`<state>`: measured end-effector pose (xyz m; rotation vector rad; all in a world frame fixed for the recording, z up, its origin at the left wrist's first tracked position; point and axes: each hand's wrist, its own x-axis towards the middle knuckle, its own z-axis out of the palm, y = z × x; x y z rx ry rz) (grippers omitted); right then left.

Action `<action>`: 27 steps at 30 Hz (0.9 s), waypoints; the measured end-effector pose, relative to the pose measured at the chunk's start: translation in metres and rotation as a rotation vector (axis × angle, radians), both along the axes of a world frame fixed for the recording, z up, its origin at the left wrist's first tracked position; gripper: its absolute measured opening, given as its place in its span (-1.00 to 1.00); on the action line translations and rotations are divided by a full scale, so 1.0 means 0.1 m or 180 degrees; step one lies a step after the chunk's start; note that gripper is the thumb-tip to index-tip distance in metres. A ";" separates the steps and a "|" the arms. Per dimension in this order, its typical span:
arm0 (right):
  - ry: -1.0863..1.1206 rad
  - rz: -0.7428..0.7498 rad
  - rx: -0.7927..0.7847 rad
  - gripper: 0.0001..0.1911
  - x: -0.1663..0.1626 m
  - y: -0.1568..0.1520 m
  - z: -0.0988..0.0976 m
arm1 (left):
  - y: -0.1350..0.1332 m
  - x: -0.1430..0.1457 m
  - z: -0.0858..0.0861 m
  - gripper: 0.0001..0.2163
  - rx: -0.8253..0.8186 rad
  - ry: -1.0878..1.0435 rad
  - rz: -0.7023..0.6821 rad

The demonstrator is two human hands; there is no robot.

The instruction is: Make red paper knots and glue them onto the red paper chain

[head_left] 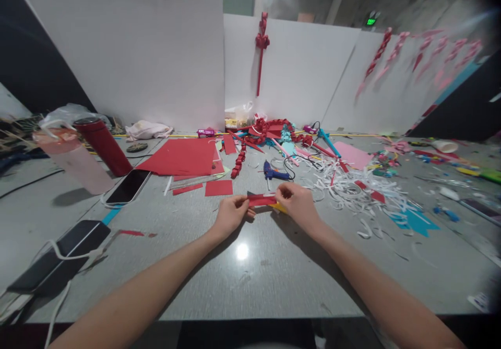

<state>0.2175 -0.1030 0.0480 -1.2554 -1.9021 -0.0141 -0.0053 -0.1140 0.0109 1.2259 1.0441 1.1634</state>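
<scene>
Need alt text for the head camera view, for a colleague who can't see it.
The left hand and right hand pinch the two ends of a red paper strip over a grey table. Beyond them lie a blue glue gun, a red paper sheet and white paper scraps; a phone lies to the left.
</scene>
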 end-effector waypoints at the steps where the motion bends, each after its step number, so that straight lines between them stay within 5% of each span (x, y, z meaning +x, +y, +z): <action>1: 0.0028 -0.0131 0.0032 -0.88 0.09 0.06 0.02 | 0.02 -0.01 0.01 -0.86 -0.0051 -0.0074 0.0044; 7: -0.0007 -0.0843 -0.0025 -0.85 0.63 0.37 0.07 | 0.04 -0.04 0.02 -0.86 -0.0145 -0.0302 0.0109; 12: -0.0006 -0.1007 -0.0067 -0.81 0.77 0.45 0.04 | 0.05 -0.04 0.02 -0.89 -0.0146 -0.0350 0.0217; 19: -0.0061 -0.0438 -0.0163 -0.69 0.50 0.36 -0.01 | 0.04 -0.04 0.03 -0.91 -0.0113 -0.0354 0.0213; 27: 0.0482 0.0124 -0.0891 -0.72 0.22 0.22 -0.10 | 0.00 -0.03 0.09 -0.81 -0.0088 -0.0382 0.0123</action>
